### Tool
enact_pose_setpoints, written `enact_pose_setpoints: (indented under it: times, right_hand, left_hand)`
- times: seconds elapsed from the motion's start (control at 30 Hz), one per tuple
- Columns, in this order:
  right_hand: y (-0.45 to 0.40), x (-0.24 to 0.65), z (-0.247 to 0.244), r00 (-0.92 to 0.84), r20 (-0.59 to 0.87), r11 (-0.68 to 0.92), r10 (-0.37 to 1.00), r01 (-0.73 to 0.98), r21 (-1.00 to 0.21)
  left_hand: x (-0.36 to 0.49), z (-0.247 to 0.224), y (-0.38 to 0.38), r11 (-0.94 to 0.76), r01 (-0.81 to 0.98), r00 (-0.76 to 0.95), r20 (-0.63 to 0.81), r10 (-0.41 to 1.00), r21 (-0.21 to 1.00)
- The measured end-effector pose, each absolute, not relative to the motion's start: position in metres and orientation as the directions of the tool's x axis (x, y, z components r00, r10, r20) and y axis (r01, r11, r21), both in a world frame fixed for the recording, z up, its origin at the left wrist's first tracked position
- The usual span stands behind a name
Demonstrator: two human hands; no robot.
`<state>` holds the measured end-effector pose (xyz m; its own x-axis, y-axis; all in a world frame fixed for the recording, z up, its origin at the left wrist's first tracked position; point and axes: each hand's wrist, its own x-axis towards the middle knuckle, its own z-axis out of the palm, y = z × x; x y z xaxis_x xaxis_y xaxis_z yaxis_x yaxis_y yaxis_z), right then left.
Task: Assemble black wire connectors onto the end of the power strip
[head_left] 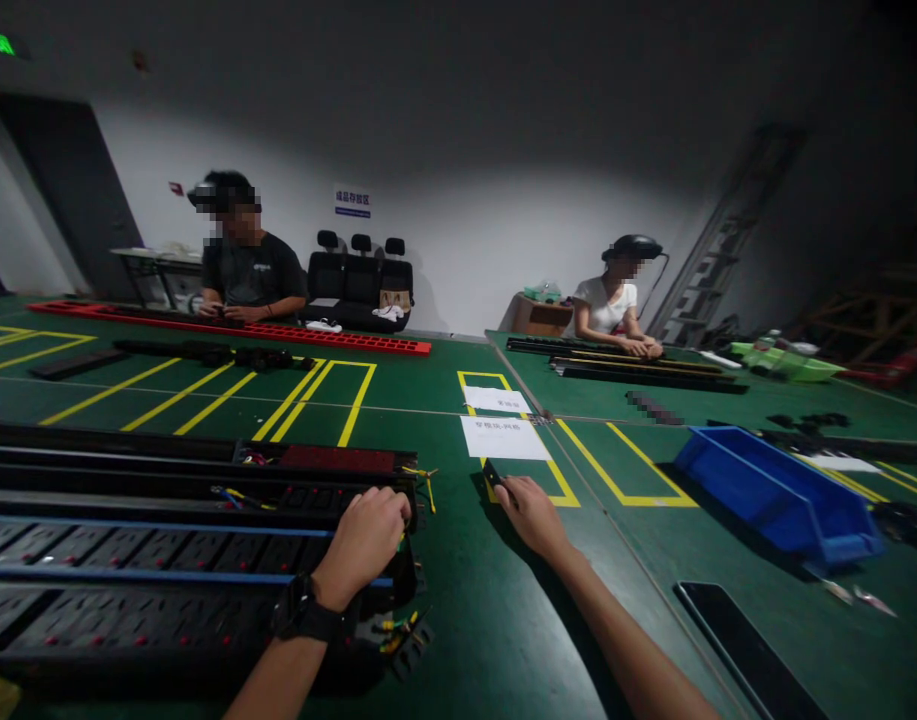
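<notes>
Several long black power strips (158, 550) lie side by side on the left, with rows of sockets and small red switches. Coloured wires (428, 485) stick out at their right ends. My left hand (372, 535), with a watch on its wrist, is closed over the right end of one strip; the fingertips are partly hidden. My right hand (531, 515) is just above the green tabletop to the right of the strips. It pinches a small flat black piece (492, 473) between thumb and fingers. Beyond it lie white paper labels (505, 440).
A blue bin (780, 490) and a phone (747, 640) are to my right. Across the green table (533, 630), one person (252, 270) is at a long red rail (338, 340); another (608, 300) is by black strips (645, 375).
</notes>
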<state>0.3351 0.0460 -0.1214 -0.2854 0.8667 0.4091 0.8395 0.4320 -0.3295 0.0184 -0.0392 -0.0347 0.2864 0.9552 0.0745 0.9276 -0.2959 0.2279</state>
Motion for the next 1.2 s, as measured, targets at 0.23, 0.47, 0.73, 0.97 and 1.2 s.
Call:
enact_pose_setpoints:
  times: [0.23, 0.47, 0.73, 0.97, 1.2]
  right_hand:
    - [0.046, 0.334, -0.122, -0.213, 0.401, 0.362, 0.891, 0.868, -0.341]
    - [0.056, 0.323, -0.117, -0.2, 0.414, 0.349, 0.888, 0.88, -0.322]
    - [0.065, 0.273, -0.113, -0.146, 0.386, 0.297, 0.911, 0.882, -0.367]
    - [0.068, 0.234, -0.111, -0.136, 0.37, 0.292, 0.919, 0.865, -0.407]
    - [0.066, 0.229, -0.108, -0.137, 0.371, 0.304, 0.919, 0.845, -0.44]
  left_hand:
    - [0.019, -0.035, -0.039, -0.282, 0.928, 0.271, 0.079, 0.959, 0.243]
    - [0.018, -0.038, -0.041, -0.29, 0.919, 0.272, 0.106, 0.957, 0.268]
    - [0.018, -0.036, -0.042, -0.295, 0.916, 0.273, 0.115, 0.955, 0.271]
    - [0.018, -0.039, -0.043, -0.302, 0.918, 0.278, 0.128, 0.952, 0.257]
    - [0.019, -0.038, -0.043, -0.302, 0.916, 0.274, 0.137, 0.952, 0.265]
